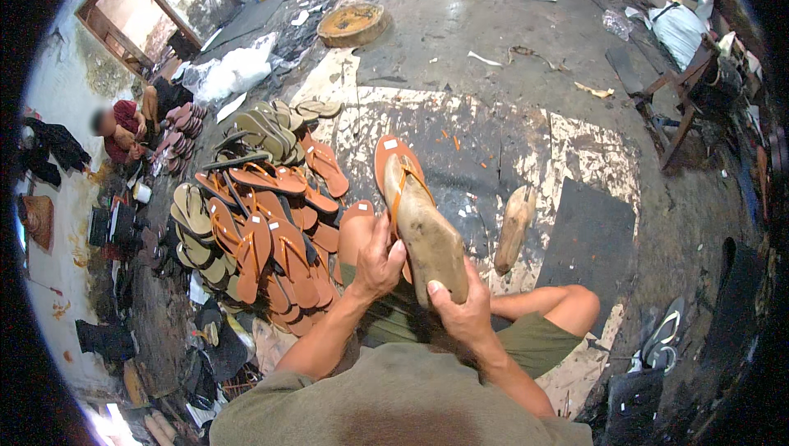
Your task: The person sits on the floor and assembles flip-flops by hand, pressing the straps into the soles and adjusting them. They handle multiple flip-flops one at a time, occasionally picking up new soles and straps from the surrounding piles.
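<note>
A brown flip-flop (385, 147) with an orange strap (394, 203) is fitted over the toe of a worn wooden shoe last (433, 250), held up in front of me. My right hand (462, 302) grips the heel end of the last, its thumb on top. At the near left end of the strap, my left hand (379, 263) is closed along the side of the flip-flop; its exact grip is partly hidden. Another brown sole (357, 211) with a white label shows beside my left hand. A second wooden last (516, 230) lies on the floor to the right.
Brown flip-flops (288, 253) lie heaped at my left, with olive ones (265, 132) behind. A dark mat (585, 236) is at right. A round wooden block (353, 25) stands farther off. Another person (123, 129) sits at far left; a wooden frame (679, 129) stands at far right.
</note>
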`<state>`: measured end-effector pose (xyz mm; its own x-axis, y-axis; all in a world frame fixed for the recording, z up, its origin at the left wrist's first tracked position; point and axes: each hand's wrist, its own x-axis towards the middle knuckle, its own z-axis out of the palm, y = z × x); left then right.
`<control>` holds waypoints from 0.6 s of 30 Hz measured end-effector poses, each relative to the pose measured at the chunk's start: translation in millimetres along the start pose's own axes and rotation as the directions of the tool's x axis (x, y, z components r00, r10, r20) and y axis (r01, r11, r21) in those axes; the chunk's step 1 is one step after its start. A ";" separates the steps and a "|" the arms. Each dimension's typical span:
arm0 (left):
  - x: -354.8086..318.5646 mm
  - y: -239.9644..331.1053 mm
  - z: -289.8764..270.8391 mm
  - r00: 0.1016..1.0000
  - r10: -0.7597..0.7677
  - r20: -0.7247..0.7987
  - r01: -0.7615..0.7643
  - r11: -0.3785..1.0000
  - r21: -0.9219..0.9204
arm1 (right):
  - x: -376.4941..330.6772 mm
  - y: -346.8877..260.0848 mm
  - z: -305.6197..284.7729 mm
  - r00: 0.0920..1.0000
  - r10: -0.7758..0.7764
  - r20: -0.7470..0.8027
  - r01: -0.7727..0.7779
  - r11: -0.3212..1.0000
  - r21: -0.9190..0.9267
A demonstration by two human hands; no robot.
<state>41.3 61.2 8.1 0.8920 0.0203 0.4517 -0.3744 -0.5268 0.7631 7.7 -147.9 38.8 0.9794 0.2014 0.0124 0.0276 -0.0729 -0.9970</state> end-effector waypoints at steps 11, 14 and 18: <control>138.2 58.0 -23.9 0.987 -0.161 -0.011 0.008 0.116 -0.993 | 7.2 -17.8 13.2 0.817 -0.554 -0.160 0.528 0.830 -0.179; 130.3 77.2 -19.5 0.979 -0.201 -0.026 -0.001 0.126 -0.992 | 4.4 -22.2 15.5 0.760 -0.621 -0.193 0.590 0.783 -0.197; 131.6 74.8 -17.0 0.981 -0.193 -0.030 -0.005 0.130 -0.992 | 11.8 -37.0 9.2 0.726 -0.670 -0.154 0.623 0.736 -0.263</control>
<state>126.5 38.9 132.5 0.9395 0.1472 0.3092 -0.3040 0.7741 0.5553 16.5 -133.9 75.1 0.7237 0.0449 0.6886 0.6834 -0.1848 -0.7062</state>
